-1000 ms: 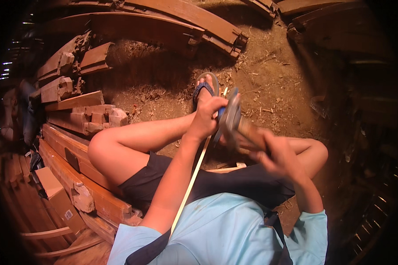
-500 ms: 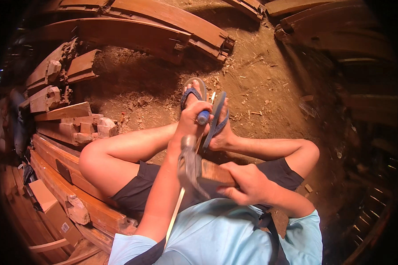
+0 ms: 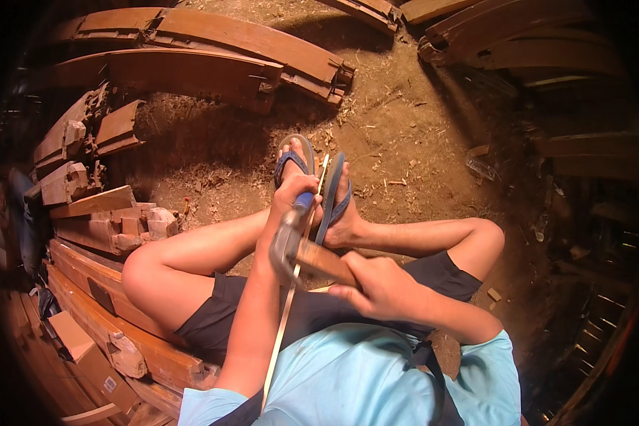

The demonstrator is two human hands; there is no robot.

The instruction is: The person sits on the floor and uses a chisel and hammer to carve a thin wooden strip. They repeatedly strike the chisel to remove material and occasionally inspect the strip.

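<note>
The right hand [image 3: 382,285], curled tight, gripped a hammer [image 3: 284,247] by its wooden handle [image 3: 326,264] above the lap, its steel head just beside the end of a blue grip [image 3: 304,201]. The left hand [image 3: 295,188] was closed round that grip near the feet; whether steel met grip could not be told, and the rest of the tool was hidden. A pale strip [image 3: 282,328] ran from the blue shirt [image 3: 362,369] up between two sandals [image 3: 331,195], the hammer crossing in front of part of it. Bent legs [image 3: 170,270] and dark shorts [image 3: 444,280] framed the work, hemming in both sides. Reddish beams [image 3: 252,46] lay across the ground [image 3: 397,142] beyond the feet, which was littered with shavings. To the left, broken timber [image 3: 110,231] was heaped beside the knee, with long planks [image 3: 110,323] below and a brown carton [image 3: 96,366] against them. On the right, a small block [image 3: 494,295] sat near the knee, and a clear plastic piece [image 3: 481,168] lay farther off, before dark stacked wood [image 3: 547,53].
</note>
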